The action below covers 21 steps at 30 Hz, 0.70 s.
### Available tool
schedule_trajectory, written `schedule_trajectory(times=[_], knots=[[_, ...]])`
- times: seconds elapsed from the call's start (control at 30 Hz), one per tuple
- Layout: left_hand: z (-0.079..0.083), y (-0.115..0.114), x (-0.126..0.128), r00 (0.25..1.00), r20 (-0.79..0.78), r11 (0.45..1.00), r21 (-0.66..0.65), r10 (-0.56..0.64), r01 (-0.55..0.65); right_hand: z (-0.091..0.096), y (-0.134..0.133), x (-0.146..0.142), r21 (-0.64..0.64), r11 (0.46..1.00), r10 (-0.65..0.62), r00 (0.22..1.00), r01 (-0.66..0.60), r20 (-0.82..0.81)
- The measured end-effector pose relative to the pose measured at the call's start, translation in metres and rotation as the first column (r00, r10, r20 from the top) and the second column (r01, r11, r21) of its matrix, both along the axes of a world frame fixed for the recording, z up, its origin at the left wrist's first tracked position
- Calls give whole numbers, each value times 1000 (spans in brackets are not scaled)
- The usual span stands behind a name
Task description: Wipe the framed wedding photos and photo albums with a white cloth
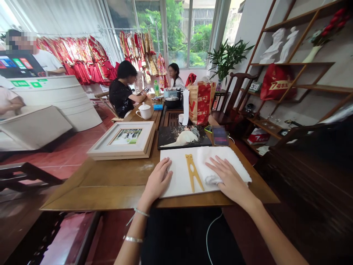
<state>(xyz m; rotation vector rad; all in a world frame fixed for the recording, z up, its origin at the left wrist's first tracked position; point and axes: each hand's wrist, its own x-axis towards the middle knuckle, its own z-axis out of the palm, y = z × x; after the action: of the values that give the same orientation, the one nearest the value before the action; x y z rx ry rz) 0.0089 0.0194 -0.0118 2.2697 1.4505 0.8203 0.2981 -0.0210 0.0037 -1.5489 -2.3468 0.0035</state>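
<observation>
My left hand [159, 179] rests with loosely spread fingers on the left edge of a flat white board [176, 167]. My right hand [226, 176] lies flat, fingers apart, on a folded white towel [237, 162] that covers the board's right part. Between the two hands, a yellow flat clip-like piece [192, 173] with a small animal-head top and two long legs lies on the board, touched by neither hand. Just beyond the board is a dark photo panel [183, 138] showing a figure in a white dress.
Stacked pale picture frames [124, 138] sit to the left on the wooden table [110, 184]. Farther back stand a white lidded cup [144, 110] and a red-and-brown paper bag [200, 103]. Phones [220, 135] lie at the right. Two people sit at the table's far end.
</observation>
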Motion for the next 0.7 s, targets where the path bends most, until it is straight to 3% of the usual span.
schedule_trajectory(times=[0.23,0.33,0.5,0.6,0.7], knots=[[-1,2,2,1000,-11,1000,-9,-2,1,2,-61,2,-30,981,193,981,-192,23],[0,2,2,1000,-19,1000,-23,-9,8,6,-68,11,-75,974,214,977,-214,0],[2,0,0,1000,-14,999,-30,-11,11,8,-26,10,-70,993,95,995,-97,-37],[2,-1,-2,1000,-6,1000,-22,-18,18,10,10,-4,-91,996,-22,998,16,-66],[1,0,-2,1000,-5,1000,-17,-22,22,17,41,-22,-141,989,-52,992,36,-116]])
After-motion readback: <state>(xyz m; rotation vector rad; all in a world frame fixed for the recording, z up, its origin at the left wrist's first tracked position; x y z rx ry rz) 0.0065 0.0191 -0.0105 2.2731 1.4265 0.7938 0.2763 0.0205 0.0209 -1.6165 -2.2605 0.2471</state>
